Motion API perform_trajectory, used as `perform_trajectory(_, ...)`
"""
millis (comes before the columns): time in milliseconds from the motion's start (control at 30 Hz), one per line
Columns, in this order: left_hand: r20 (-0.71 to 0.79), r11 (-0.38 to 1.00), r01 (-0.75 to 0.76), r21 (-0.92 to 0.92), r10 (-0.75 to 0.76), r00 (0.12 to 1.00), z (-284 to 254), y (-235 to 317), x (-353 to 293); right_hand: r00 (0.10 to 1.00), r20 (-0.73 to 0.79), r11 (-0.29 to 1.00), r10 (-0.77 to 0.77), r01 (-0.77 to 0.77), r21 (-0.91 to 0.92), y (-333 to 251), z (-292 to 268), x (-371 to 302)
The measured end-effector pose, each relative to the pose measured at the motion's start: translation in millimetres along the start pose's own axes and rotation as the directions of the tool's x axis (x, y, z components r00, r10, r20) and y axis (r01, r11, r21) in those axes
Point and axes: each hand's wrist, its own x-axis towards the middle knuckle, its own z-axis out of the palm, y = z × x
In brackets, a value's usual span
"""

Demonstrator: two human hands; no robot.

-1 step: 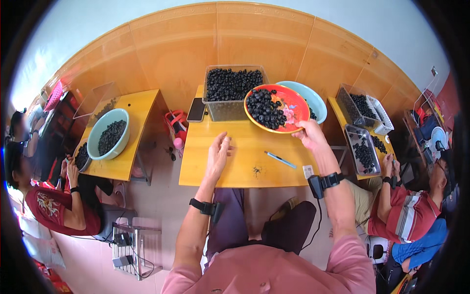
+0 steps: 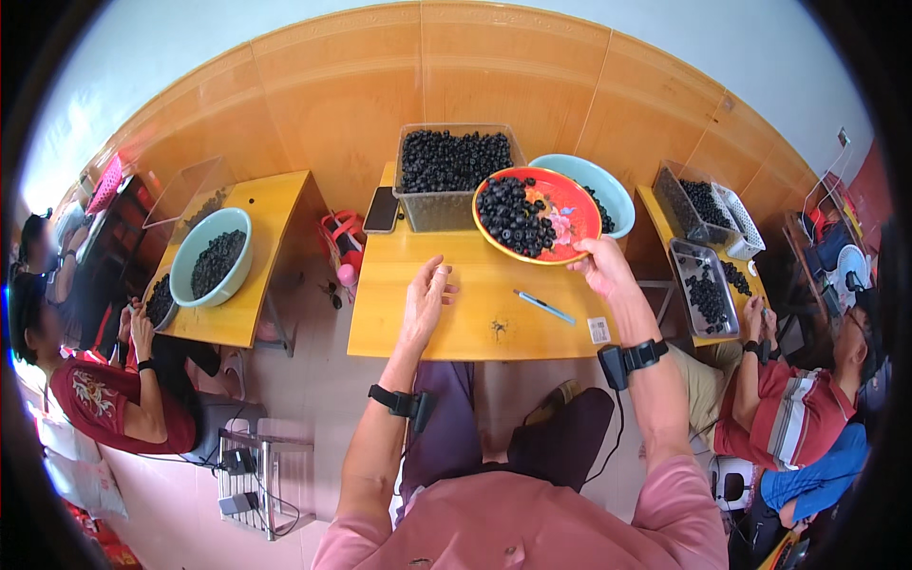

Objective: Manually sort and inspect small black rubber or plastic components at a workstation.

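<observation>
My right hand is closed on the near right rim of a round red plate with a yellow edge and a flower print. Small, dark, round berries, which look like blueberries, lie mostly on the plate's left half. The plate is held above the yellow table, partly covering a pale blue basin that has more dark berries in it. My left hand is over the table's left part, empty, with its fingers apart. Behind the plate's left side stands a clear bin full of dark berries.
A phone lies beside the bin. A blue pen and a small white label lie near the front. People sit at side tables, left with a basin, right with a metal tray, all with dark berries.
The plate in my right hand has come very slightly nearer to me. My left hand stays open in about the same place.
</observation>
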Motion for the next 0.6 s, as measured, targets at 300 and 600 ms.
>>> perform_trajectory(300,0.036,0.974,-0.205,0.101,0.202,0.979,13,-26,-19,0.975,-0.002,0.975,0.22,-0.22,-0.042,50,-1,-42)
perform_trajectory(600,-0.062,0.992,0.034,-0.124,-0.042,0.997,14,-72,15,0.971,-0.045,0.972,0.233,-0.233,0.018,88,23,-39)
